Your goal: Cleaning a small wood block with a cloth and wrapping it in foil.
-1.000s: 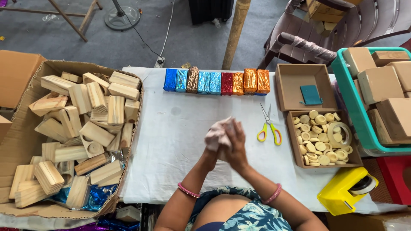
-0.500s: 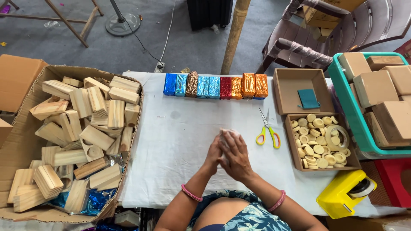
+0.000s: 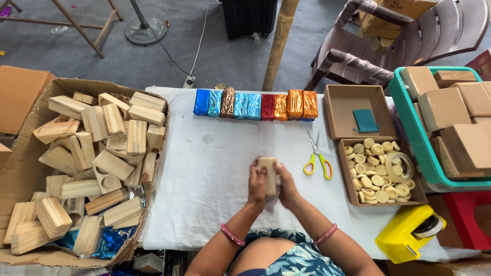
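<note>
pressing a pale rectangular wooden block (image 3: 267, 174) upright between left hand (image 3: 257, 183) and right hand (image 3: 286, 185), fingers closing around it above the white-covered tabletop (image 3: 204, 174).

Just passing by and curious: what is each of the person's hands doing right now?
Left hand: closed on the left side of an upright wooden block.
Right hand: closed on the same block's right side.

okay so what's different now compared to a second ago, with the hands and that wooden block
The left hand and right hand have come down toward the body, from a bunched clasp to palms flat on either side of the wooden block, now held upright and in plain view. The scissors, the row of foil-wrapped blocks and the tray of wooden discs stayed put.
</note>
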